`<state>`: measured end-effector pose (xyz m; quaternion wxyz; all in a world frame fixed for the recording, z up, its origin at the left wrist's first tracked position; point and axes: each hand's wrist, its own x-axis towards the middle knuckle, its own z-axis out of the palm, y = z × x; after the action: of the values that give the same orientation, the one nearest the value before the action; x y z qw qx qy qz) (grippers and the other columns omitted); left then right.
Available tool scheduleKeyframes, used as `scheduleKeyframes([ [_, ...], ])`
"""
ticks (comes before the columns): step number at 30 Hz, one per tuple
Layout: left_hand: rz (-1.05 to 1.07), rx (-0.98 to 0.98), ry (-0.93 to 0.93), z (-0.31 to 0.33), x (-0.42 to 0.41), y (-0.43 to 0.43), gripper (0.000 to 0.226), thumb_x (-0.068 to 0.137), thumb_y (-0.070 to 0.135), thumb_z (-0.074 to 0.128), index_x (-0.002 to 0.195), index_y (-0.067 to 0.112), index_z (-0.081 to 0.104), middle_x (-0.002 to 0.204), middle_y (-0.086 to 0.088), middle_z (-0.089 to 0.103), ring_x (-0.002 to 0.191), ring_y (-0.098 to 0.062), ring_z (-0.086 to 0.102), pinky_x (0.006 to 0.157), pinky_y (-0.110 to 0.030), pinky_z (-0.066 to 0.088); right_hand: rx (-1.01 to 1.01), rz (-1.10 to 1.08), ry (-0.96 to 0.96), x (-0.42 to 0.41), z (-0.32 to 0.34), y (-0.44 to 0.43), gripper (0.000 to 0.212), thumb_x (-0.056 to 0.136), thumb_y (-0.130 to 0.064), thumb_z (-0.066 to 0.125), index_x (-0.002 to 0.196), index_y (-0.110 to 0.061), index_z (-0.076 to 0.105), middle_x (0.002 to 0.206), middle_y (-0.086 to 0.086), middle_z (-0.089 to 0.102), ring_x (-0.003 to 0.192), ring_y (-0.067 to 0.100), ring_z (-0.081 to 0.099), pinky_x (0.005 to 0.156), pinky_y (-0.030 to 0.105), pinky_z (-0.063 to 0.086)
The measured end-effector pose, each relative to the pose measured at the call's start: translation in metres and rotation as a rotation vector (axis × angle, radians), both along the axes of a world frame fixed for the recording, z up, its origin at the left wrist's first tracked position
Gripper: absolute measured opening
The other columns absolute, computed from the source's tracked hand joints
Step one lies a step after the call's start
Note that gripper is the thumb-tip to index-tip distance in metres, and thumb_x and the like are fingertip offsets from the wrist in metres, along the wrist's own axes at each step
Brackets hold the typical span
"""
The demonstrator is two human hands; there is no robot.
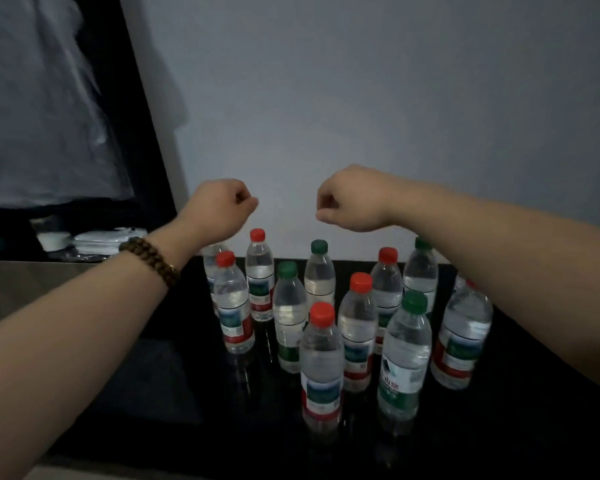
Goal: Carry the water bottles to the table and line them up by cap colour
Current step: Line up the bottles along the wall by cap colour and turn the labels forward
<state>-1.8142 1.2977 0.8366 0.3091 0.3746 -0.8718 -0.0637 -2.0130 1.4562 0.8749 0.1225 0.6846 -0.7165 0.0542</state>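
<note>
While the water bottles (321, 362) are standing clustered on the dark surface (160, 386), red and green caps intermixed, the step in hand is judged the first pick-up. Each is standing upright, long axis vertical, cap up. Farther off, the left hand (219, 209) and right hand (350, 200) are hovering above the rear bottles, clenched and empty; the next move is calling for unclenching and descending.

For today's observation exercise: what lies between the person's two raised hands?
Nothing; the head view shows only bare wall between the left hand and the right hand.
</note>
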Motion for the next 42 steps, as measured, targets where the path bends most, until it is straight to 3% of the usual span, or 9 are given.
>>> scheduleKeyframes([
  [7, 0.086, -0.011, -0.011, -0.036, 0.051, 0.008, 0.015, 0.096, 0.029, 0.066, 0.09, 0.016, 0.07, 0.093, -0.005, 0.072, 0.08, -0.018, 0.058, 0.073, -0.029, 0.043, 0.021, -0.033, 0.008, 0.041, -0.008, 0.011, 0.029, 0.1, -0.04, 0.059, 0.115, -0.018, 0.071, 0.106, -0.001, 0.07, 0.097, 0.02, 0.063, 0.084, 0.033, 0.05],
  [11, 0.073, -0.05, -0.044, -0.043, 0.066, -0.004, 0.014, 0.096, 0.029, 0.067, 0.097, 0.015, 0.071, 0.1, -0.006, 0.066, 0.087, -0.023, 0.062, 0.075, -0.032, 0.045, 0.068, -0.018, 0.033, 0.061, -0.012, -0.02, 0.03, 0.1, -0.042, 0.059, 0.118, -0.02, 0.068, 0.112, -0.001, 0.069, 0.095, 0.018, 0.059, 0.082, 0.033, 0.049],
  [21, 0.116, 0.059, -0.383, -0.052, 0.044, -0.105, 0.062, 0.095, 0.05, 0.064, 0.15, 0.027, 0.045, 0.145, -0.009, 0.044, 0.115, -0.028, 0.06, 0.098, -0.042, 0.053, 0.257, -0.062, 0.111, 0.047, -0.034, -0.15, 0.057, 0.103, -0.045, 0.055, 0.15, -0.013, 0.045, 0.137, 0.009, 0.061, 0.125, 0.028, 0.056, 0.087, 0.031, 0.039],
  [25, 0.018, 0.217, -0.383, -0.054, 0.025, -0.138, 0.07, 0.087, 0.05, 0.078, 0.148, 0.032, 0.049, 0.126, 0.002, 0.06, 0.105, -0.019, 0.059, 0.091, -0.032, 0.049, 0.349, -0.032, 0.078, 0.035, -0.05, -0.177, 0.069, 0.1, -0.056, 0.054, 0.155, -0.016, 0.039, 0.139, 0.007, 0.06, 0.125, 0.026, 0.055, 0.093, 0.033, 0.043],
  [28, -0.019, 0.284, -0.452, -0.055, 0.012, -0.146, 0.065, 0.08, 0.043, 0.087, 0.136, 0.031, 0.056, 0.108, 0.009, 0.061, 0.093, -0.015, 0.064, 0.075, -0.027, 0.054, 0.382, 0.011, 0.114, 0.033, -0.058, -0.189, 0.068, 0.094, -0.062, 0.059, 0.146, -0.02, 0.048, 0.129, 0.004, 0.063, 0.105, 0.02, 0.059, 0.086, 0.031, 0.045],
  [33, 0.078, 0.12, -0.73, -0.07, -0.011, -0.151, 0.04, 0.081, 0.017, 0.086, 0.11, 0.021, 0.06, 0.083, 0.001, 0.061, 0.061, -0.013, 0.064, 0.047, -0.025, 0.049, 0.383, 0.026, -0.01, 0.036, -0.081, -0.202, 0.069, 0.088, -0.062, 0.069, 0.139, -0.021, 0.049, 0.12, 0.005, 0.062, 0.097, 0.025, 0.068, 0.084, 0.041, 0.061],
  [35, 0.086, 0.04, -0.763, -0.072, -0.018, -0.154, 0.039, 0.082, 0.017, 0.084, 0.112, 0.022, 0.058, 0.081, 0.003, 0.054, 0.06, -0.011, 0.057, 0.046, -0.024, 0.042, 0.372, 0.049, 0.005, 0.038, -0.091, -0.205, 0.064, 0.087, -0.06, 0.071, 0.132, -0.021, 0.049, 0.111, 0.003, 0.06, 0.092, 0.023, 0.065, 0.074, 0.035, 0.059],
  [38, 0.065, -0.046, -0.777, -0.073, -0.022, -0.167, 0.048, 0.08, 0.025, 0.085, 0.119, 0.022, 0.058, 0.089, 0.003, 0.049, 0.074, -0.017, 0.054, 0.057, -0.028, 0.041, 0.323, 0.069, 0.076, 0.038, -0.1, -0.212, 0.048, 0.087, -0.056, 0.072, 0.111, -0.023, 0.047, 0.088, -0.006, 0.051, 0.083, 0.016, 0.053, 0.056, 0.027, 0.037],
  [42, 0.027, -0.049, -0.72, -0.079, -0.024, -0.188, 0.059, 0.073, 0.036, 0.092, 0.12, 0.023, 0.058, 0.092, 0.004, 0.048, 0.076, -0.016, 0.054, 0.062, -0.029, 0.042, 0.334, 0.036, 0.091, 0.039, -0.098, -0.222, 0.053, 0.089, -0.052, 0.073, 0.123, -0.018, 0.051, 0.102, 0.001, 0.059, 0.093, 0.021, 0.058, 0.068, 0.033, 0.046],
])
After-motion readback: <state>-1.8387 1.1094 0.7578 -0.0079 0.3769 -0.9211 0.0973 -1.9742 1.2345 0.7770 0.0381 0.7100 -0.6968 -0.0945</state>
